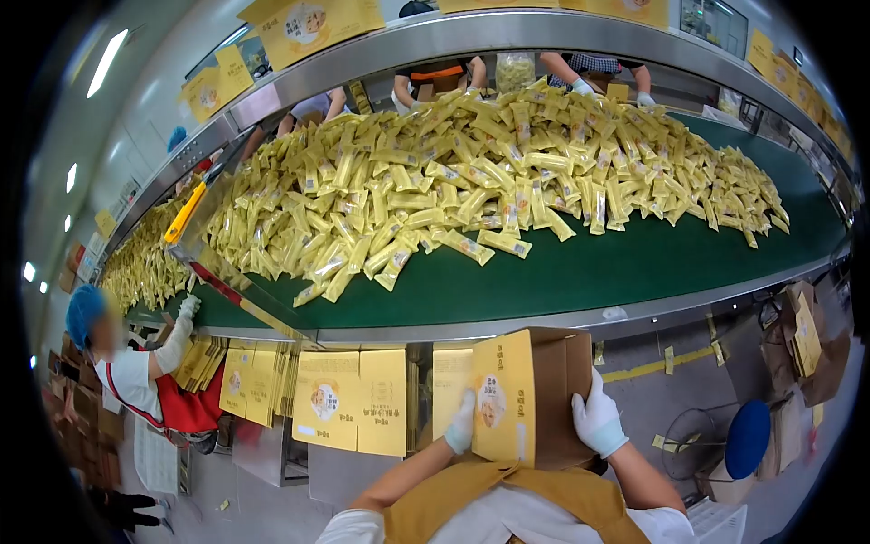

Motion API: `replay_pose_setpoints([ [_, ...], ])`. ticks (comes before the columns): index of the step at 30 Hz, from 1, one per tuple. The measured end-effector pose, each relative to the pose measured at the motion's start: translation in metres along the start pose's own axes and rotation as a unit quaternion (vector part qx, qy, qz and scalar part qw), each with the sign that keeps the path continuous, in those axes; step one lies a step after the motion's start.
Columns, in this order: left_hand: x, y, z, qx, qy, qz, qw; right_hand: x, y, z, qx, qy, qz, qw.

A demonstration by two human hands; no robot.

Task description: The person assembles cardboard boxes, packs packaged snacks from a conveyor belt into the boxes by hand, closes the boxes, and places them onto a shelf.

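Between my two white-gloved hands is a yellow printed carton (504, 397), standing partly unfolded with its brown cardboard inside showing. My left hand (460, 424) presses on its left side, with some fingers hidden behind the printed panel. On the carton's right edge, my right hand (598, 419) grips with the thumb up along the brown flap. Left of the carton hang flattened yellow cartons (328, 403) in a row, and another stack of flat cartons (246, 379) sits farther left. Just beyond the carton runs the metal edge of the conveyor.
A large heap of yellow wrapped packets (471, 181) covers much of the green conveyor belt (634, 272). A clear divider with a yellow handle (186, 213) crosses it. A co-worker (168, 363) stands at left; others work opposite. A blue round stool (749, 439) stands at right.
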State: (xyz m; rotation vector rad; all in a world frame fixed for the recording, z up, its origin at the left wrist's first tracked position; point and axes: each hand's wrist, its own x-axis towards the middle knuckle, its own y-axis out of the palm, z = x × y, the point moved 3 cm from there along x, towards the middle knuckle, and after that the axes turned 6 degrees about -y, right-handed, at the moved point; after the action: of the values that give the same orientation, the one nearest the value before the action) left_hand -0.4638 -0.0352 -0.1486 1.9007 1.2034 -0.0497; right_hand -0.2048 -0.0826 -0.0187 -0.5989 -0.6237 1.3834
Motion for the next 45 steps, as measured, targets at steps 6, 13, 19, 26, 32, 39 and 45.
replay_pose_setpoints([
  [6,0.023,-0.018,-0.031,0.757,-0.014,-0.206,0.62,0.023,0.006,0.062,-0.112,0.072,0.116,0.984],
  [13,0.009,-0.006,-0.085,0.624,0.248,-0.215,0.709,0.057,0.051,0.084,-0.202,0.004,0.166,0.965],
  [19,-0.039,0.033,-0.134,0.564,0.021,-0.153,0.812,0.048,0.032,0.028,0.006,-0.009,0.102,0.995],
  [26,-0.026,-0.02,-0.056,0.462,0.198,-0.331,0.799,0.026,0.111,-0.089,0.157,0.051,0.004,0.986],
  [32,0.029,0.002,-0.158,0.664,0.391,-0.321,0.551,0.156,0.04,-0.01,-0.077,-0.189,-0.229,0.952],
  [39,0.146,-0.087,-0.36,0.654,0.301,-0.476,0.504,0.399,0.023,-0.045,-0.135,-0.176,-0.139,0.965],
  [45,0.204,-0.094,-0.392,0.723,0.164,-0.531,0.41,0.494,0.057,-0.03,-0.144,0.098,-0.032,0.984],
])
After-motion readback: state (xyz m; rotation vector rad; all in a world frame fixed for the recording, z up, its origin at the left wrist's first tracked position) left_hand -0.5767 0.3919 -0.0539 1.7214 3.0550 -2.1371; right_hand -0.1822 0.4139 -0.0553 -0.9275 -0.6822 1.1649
